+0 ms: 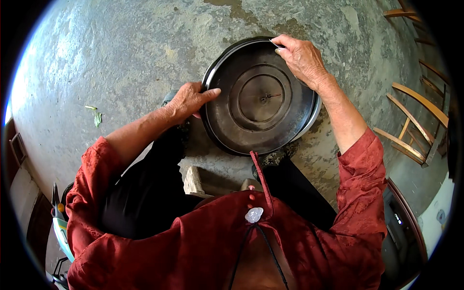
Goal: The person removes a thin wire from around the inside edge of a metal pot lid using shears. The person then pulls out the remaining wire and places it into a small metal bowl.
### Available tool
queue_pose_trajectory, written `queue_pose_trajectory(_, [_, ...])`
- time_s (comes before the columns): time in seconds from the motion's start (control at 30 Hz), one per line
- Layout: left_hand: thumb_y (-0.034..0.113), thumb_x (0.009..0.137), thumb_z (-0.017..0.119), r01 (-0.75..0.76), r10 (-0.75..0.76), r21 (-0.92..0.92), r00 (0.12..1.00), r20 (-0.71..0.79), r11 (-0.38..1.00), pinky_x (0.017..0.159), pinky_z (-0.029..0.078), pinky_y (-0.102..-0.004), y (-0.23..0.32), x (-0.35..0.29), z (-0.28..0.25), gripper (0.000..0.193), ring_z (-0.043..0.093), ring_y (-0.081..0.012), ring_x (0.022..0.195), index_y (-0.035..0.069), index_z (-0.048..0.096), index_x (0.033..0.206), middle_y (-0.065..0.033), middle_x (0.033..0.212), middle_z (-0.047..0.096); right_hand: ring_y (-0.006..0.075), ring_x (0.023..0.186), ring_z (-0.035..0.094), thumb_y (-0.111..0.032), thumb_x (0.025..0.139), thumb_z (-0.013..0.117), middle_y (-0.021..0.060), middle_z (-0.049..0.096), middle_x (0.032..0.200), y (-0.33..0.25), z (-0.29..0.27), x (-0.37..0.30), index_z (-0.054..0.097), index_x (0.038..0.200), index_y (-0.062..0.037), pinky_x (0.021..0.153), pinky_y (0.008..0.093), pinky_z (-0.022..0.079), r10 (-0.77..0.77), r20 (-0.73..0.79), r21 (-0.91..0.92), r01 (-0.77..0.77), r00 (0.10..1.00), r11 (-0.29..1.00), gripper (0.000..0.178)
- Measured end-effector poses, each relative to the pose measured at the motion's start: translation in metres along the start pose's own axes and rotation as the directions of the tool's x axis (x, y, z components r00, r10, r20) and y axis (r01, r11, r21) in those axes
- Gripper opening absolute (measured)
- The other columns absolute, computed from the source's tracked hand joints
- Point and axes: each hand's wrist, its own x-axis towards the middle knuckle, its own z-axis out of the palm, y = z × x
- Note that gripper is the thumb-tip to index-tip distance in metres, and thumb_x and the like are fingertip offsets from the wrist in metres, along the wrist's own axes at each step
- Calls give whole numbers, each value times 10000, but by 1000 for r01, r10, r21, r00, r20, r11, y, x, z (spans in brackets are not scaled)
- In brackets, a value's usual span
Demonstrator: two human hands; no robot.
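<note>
A wide round dark metal lid [232, 121], ringed with concentric ridges, is tilted over the floor in front of my knees. At its centre a small reddish-brown twisted piece [274, 95], perhaps wire, sticks up. My left hand [188, 99] grips the left rim, thumb on top and fingers hidden beneath. Up at the far right edge, my right hand [300, 59] pinches the rim between thumb and fingers. A paler silvery rim [315, 113] shows along the lower right side; whether it belongs to a second vessel, I cannot tell.
Mottled concrete floor [130, 53] surrounds me, with a green leaf scrap [97, 119] at left. Wooden chair frames [415, 121] stand along the right. Between my legs is a wooden piece [193, 181]. A teal and white object [62, 232] is beside me at lower left.
</note>
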Motion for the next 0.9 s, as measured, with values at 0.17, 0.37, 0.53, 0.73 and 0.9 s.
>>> queue_pose_trajectory(0.17, [340,910,645,41,-66,272,994,84,962,608,590,-342,24,5,-22,448,688,-201,744,-93,652,1028,-143,830,689,325,887,690,-200,936,579,144,711,934,0,7,10,652,1110,-126,784,419,555,42,61,-26,-41,997,999,202])
queue_pose_trajectory(0.37, [226,880,668,-50,12,323,993,120,945,547,482,-309,27,21,-37,249,620,-142,646,-3,667,978,-73,788,680,289,881,680,-213,941,576,134,704,928,-5,10,23,632,1167,-107,810,401,531,65,82,-75,-59,995,995,256])
queue_pose_trajectory(0.53, [163,819,709,-241,265,298,963,-45,924,648,492,-346,26,28,-31,237,603,-170,698,-1,616,962,-89,775,648,317,920,678,-175,930,585,159,702,956,-7,9,30,661,1123,-82,818,422,532,25,85,-92,-17,996,996,227])
queue_pose_trajectory(0.73, [146,792,726,-283,327,360,943,-66,889,703,509,-356,29,20,-24,254,618,-190,735,-13,612,955,-117,788,647,339,865,688,-123,904,593,165,706,912,-41,7,38,685,1061,-71,782,439,551,-76,148,-199,105,986,974,189])
queue_pose_trajectory(0.9, [141,786,727,-277,311,298,947,-74,913,710,510,-346,36,13,-23,252,619,-182,731,-13,620,954,-107,769,645,339,844,690,-105,890,611,165,704,885,-76,18,37,695,1043,-89,761,432,566,-174,234,-121,206,957,971,175])
